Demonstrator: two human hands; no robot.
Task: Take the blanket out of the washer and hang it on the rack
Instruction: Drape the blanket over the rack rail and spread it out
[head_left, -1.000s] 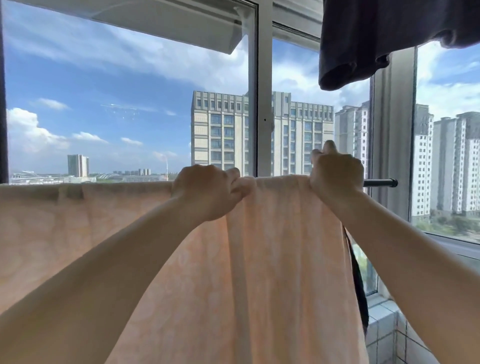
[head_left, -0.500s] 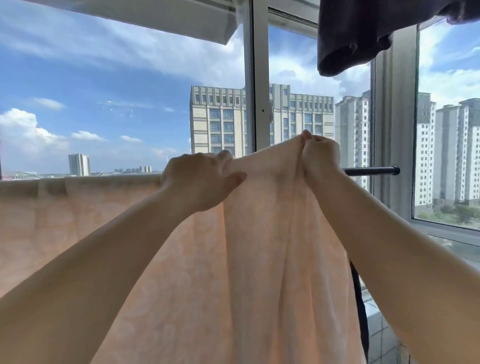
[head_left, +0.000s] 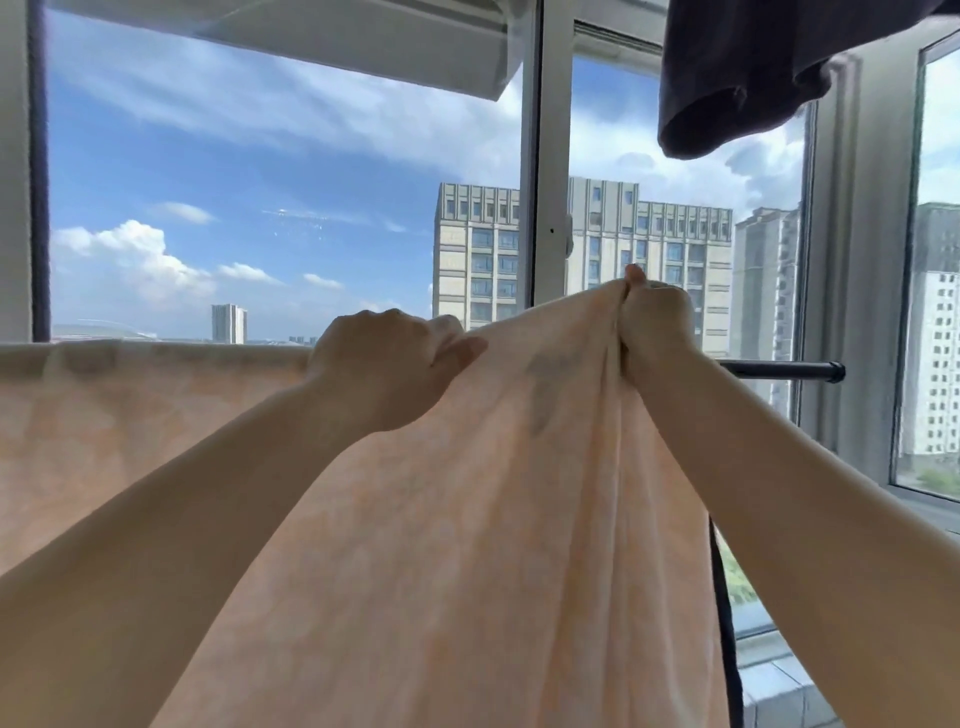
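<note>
While a dark garment is hanging from above at the upper right, its rounded hem is drooping in front of the window frame, and tall pale buildings are showing through the glass under a blue, cloudy sky. Low at the right, a dark strip of cloth is hanging just behind the blanket's right edge, with pale tiles below it.

The blanket is a soft, peach-coloured sheet with a faint mottled pattern, and it is draping over the rack, a thin dark metal bar running left to right across the window. Only the bar's right end is showing bare, with a small collar near its tip; the rest is lying hidden under the fabric. On the left the blanket's top edge is running flat and level, while toward the right it is rising into bunched vertical folds.

The left hand is gripping the top edge with fingers curled over the fabric and thumb pressing on the near side. The right hand is clenching a gathered ridge of the blanket, holding it lifted above the level of the bar.
</note>
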